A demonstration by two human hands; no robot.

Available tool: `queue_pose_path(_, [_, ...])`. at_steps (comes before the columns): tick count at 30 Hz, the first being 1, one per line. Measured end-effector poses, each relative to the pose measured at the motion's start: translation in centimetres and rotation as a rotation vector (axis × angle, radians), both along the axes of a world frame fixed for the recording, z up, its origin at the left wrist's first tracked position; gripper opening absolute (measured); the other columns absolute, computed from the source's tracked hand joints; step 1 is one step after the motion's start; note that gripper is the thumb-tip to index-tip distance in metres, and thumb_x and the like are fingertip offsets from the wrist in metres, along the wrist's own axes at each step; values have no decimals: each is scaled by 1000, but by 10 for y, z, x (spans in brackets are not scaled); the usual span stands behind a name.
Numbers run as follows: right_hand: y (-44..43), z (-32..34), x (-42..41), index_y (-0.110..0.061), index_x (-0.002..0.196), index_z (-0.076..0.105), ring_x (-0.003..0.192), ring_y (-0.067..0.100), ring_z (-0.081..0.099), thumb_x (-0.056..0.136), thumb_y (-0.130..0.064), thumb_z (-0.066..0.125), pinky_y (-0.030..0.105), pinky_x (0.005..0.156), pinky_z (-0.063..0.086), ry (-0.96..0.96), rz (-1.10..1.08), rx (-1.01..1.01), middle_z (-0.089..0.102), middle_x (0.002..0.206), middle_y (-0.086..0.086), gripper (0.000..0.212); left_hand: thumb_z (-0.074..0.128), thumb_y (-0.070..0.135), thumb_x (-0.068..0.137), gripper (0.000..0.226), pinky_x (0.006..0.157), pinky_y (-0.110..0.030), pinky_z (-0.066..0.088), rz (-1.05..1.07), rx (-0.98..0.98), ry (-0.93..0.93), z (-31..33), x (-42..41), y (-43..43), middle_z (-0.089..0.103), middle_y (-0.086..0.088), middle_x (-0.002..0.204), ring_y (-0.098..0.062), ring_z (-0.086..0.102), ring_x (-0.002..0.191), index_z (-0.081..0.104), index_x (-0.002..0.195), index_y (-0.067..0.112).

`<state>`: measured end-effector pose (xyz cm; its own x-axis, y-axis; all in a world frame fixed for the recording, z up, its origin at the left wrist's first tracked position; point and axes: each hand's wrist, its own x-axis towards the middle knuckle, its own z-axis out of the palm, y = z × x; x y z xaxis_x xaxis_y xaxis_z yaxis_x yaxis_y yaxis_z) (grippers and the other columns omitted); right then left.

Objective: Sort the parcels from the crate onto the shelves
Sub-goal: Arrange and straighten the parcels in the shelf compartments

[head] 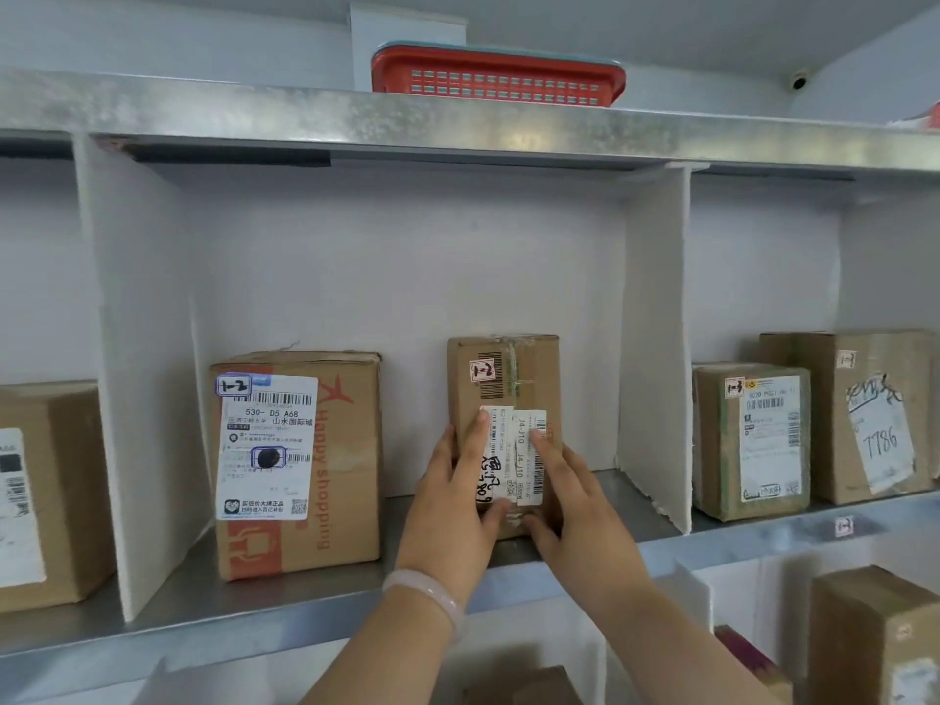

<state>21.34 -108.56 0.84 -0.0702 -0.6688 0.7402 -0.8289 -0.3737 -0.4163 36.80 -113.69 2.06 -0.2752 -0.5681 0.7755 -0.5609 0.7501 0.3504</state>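
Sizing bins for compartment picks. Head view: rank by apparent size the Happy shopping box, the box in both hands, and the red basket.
1. Happy shopping box, largest.
2. Red basket: unsure, farther away, shelf edge hides its base.
3. Box in both hands: narrowest, partly covered by left hand and right hand.

Two bare forearms, no sleeves showing. Left hand (452, 496) has a pale pink, smooth, rounded bangle (427, 595) on the wrist. Right hand (575, 511) bare, no rings or watch. Nails short, unpainted.
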Motion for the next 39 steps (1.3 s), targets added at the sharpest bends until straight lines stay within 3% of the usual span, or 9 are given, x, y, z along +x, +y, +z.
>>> queue_pose_path(3, [-3, -2, -1, -64, 139, 3, 126, -4, 38, 87, -15, 65, 13, 86, 43, -7, -5, 6, 15, 154, -24, 94, 69, 20, 89, 106, 114, -27, 35, 3, -8, 6, -1, -2, -1, 15, 9, 160, -12, 34, 140, -13, 137, 67])
queue_pose_path(8, [-2, -1, -2, -63, 139, 3, 130, -4, 33, 87, -14, 64, 14, 91, 43, -15, 24, 11, 14, 155, -22, 94, 72, 18, 86, 111, 115, -32, 35, -2, 14, 18, -2, -2, 1, 16, 6, 160, -15, 34, 141, -13, 137, 68])
queue_pose_path(13, [17, -2, 2, -57, 145, 5, 140, 1, 20, 88, -35, 64, 30, 106, 36, -24, -77, -38, 13, 157, -18, 85, 67, 37, 90, 95, 116, -35, 28, 26, 35, 18, -3, 7, 11, 3, 7, 164, -19, 16, 149, -9, 143, 60])
queue_pose_path(16, [44, -5, 0, -59, 142, 9, 132, -10, 18, 88, -46, 60, 25, 101, 35, 69, -161, -97, 15, 152, -28, 75, 67, 43, 87, 85, 112, -40, 31, 73, -64, 56, -3, 17, 20, 20, -2, 162, -27, 25, 145, 11, 150, 51])
queue_pose_path(19, [72, -6, -6, -50, 144, 24, 134, -1, 32, 86, -53, 53, 30, 95, 48, 85, -259, -118, 27, 151, -25, 65, 67, 42, 86, 76, 106, -46, 39, 56, -175, 44, -5, 17, 29, 37, -10, 153, -34, 40, 135, 28, 150, 35])
queue_pose_path(23, [105, -6, -14, -45, 144, 28, 130, -15, 16, 87, -59, 45, 15, 104, 24, 92, -374, -123, 25, 145, -29, 61, 54, 48, 92, 57, 99, -46, 49, -66, -275, 8, -12, 2, 50, 49, -4, 143, -29, 48, 128, 45, 143, 26])
queue_pose_path(26, [122, -12, -19, -45, 145, 25, 130, -20, 8, 89, -54, 50, 9, 103, 10, 99, -420, -81, 20, 145, -30, 62, 46, 54, 90, 60, 105, -44, 41, -124, -246, -4, -21, -13, 69, 47, -1, 146, -25, 43, 133, 41, 145, 30])
queue_pose_path(32, [141, -17, -46, -53, 143, 18, 134, -14, 11, 91, -51, 53, 18, 108, 17, 75, -458, -73, 21, 149, -28, 62, 54, 49, 90, 58, 106, -35, 40, -274, -247, -19, -24, -55, 96, 41, 5, 146, -20, 44, 131, 37, 144, 35])
queue_pose_path(39, [144, -19, -120, -60, 140, 9, 132, -21, 1, 91, -47, 55, 13, 106, 9, 67, -455, -49, 8, 149, -36, 68, 57, 53, 91, 63, 102, -44, 48, -268, -200, -35, -25, -133, 112, 41, 4, 150, -22, 46, 133, 28, 147, 42])
